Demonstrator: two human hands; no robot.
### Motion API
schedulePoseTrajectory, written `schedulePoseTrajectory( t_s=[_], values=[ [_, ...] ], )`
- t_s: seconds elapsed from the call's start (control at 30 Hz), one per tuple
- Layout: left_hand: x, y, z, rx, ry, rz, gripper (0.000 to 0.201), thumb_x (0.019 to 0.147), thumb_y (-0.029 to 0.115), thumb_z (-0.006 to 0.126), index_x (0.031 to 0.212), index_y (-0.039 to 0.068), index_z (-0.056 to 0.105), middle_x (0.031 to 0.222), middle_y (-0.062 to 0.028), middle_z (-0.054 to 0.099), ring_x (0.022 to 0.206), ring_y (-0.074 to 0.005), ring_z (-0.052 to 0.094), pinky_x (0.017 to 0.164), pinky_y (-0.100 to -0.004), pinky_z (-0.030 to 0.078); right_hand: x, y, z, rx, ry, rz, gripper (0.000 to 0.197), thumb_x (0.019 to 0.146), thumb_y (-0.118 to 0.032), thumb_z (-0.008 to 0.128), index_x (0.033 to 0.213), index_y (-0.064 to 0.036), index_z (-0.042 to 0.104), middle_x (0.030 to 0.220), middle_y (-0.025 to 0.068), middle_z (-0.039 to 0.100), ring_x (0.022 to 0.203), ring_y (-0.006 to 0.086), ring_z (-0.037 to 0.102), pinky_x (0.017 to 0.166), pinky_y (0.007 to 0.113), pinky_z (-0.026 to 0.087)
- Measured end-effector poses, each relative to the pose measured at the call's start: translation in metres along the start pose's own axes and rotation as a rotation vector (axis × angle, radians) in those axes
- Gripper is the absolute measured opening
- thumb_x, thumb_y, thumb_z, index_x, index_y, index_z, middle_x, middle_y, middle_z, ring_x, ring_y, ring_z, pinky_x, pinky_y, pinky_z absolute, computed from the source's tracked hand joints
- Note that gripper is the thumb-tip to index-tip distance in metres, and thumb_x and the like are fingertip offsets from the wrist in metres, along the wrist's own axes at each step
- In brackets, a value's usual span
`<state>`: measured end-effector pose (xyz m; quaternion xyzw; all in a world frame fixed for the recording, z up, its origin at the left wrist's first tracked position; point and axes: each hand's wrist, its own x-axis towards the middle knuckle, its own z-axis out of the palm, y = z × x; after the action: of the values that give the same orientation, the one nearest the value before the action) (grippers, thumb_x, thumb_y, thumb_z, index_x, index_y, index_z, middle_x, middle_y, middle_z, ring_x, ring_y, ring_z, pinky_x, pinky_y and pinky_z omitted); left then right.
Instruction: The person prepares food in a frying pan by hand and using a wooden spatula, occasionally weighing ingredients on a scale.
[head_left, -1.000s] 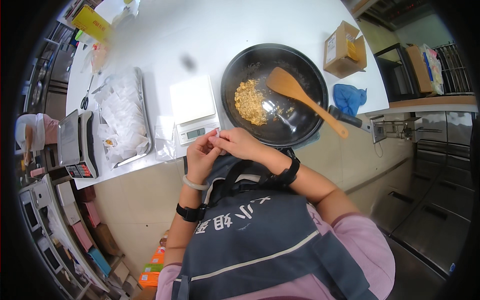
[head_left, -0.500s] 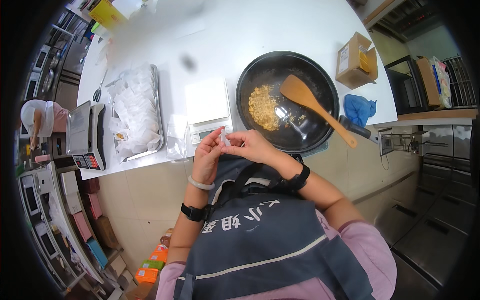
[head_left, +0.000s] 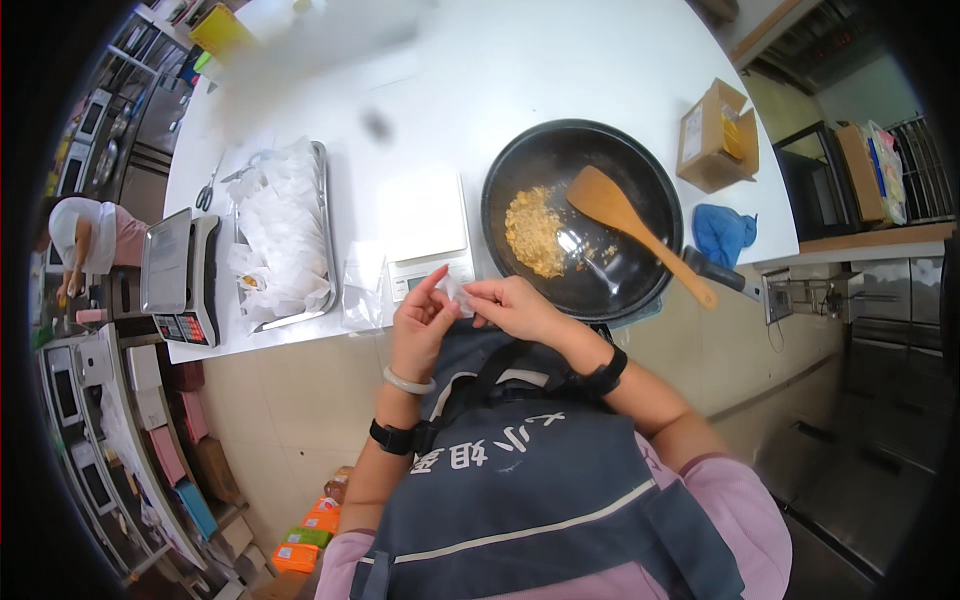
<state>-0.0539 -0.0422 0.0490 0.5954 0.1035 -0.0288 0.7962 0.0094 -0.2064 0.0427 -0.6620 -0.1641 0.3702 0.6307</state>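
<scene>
Just in front of my body, at the table's near edge, both hands hold a small piece of thin white paper (head_left: 455,291). My left hand (head_left: 424,328) pinches one side of it, its index finger pointing up. The fingertips of my right hand (head_left: 518,309) close on the other side. Whether anything is wrapped inside cannot be seen. Directly beyond the hands lies a flat white kitchen scale (head_left: 424,215). To the right stands a black wok (head_left: 625,290) with golden, crumbly food (head_left: 535,232) in it and a wooden spatula (head_left: 610,205) resting across its rim.
Left of the scale are a clear plastic bag (head_left: 363,292) and a metal tray (head_left: 327,210) heaped with white paper packets (head_left: 285,235). A larger scale (head_left: 181,285) and scissors (head_left: 206,195) lie farther left. A cardboard box (head_left: 708,150) and blue cloth (head_left: 724,235) are right of the wok.
The white paper shows wider between my fingers, and my hands have spread slightly apart. The table's contents sit a little lower and farther right in the picture.
</scene>
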Motion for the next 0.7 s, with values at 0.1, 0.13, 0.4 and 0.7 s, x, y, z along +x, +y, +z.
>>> schedulePoseTrajectory(
  t_s=[0.1,0.13,0.4,0.7],
  values=[
    [0.003,-0.010,-0.002,0.180,-0.001,0.094,0.049,0.081,-0.003,0.058,0.129,0.001,0.046,0.076,0.0055,0.050,0.066,-0.0007,0.047,0.060,-0.0146,0.039,0.003,0.001,0.003,-0.295,0.087,-0.171,0.030,0.086,-0.012,0.055,0.113,0.0013,0.058,0.077,0.0076,0.066,0.065,0.0104,0.060,0.057,0.024,0.045],
    [0.001,-0.013,-0.001,0.221,0.008,0.105,0.050,0.080,-0.004,0.057,0.128,0.002,0.047,0.076,0.0051,0.051,0.065,-0.0006,0.046,0.059,-0.0151,0.039,0.005,-0.002,0.003,-0.381,0.097,-0.149,0.030,0.082,-0.012,0.055,0.110,-0.0022,0.060,0.075,0.0138,0.063,0.066,0.0209,0.061,0.057,0.028,0.046],
    [-0.004,-0.001,0.012,0.327,-0.181,0.237,0.053,0.079,-0.001,0.059,0.130,0.003,0.045,0.077,0.0023,0.051,0.068,-0.0039,0.047,0.062,-0.0171,0.039,-0.001,0.008,-0.003,-0.346,0.242,-0.099,0.026,0.078,-0.011,0.054,0.101,-0.0031,0.064,0.071,0.0200,0.061,0.064,0.0289,0.063,0.058,0.034,0.046],
    [0.015,-0.028,-0.007,0.022,0.253,-0.093,0.029,0.090,0.020,0.056,0.113,0.002,0.055,0.091,0.0005,0.056,0.084,-0.0054,0.049,0.071,-0.0221,0.041,0.006,0.029,-0.004,-0.254,0.312,-0.172,0.022,0.078,-0.010,0.054,0.095,0.0011,0.064,0.069,0.0166,0.063,0.062,0.0179,0.062,0.059,0.030,0.046]
  ],
)
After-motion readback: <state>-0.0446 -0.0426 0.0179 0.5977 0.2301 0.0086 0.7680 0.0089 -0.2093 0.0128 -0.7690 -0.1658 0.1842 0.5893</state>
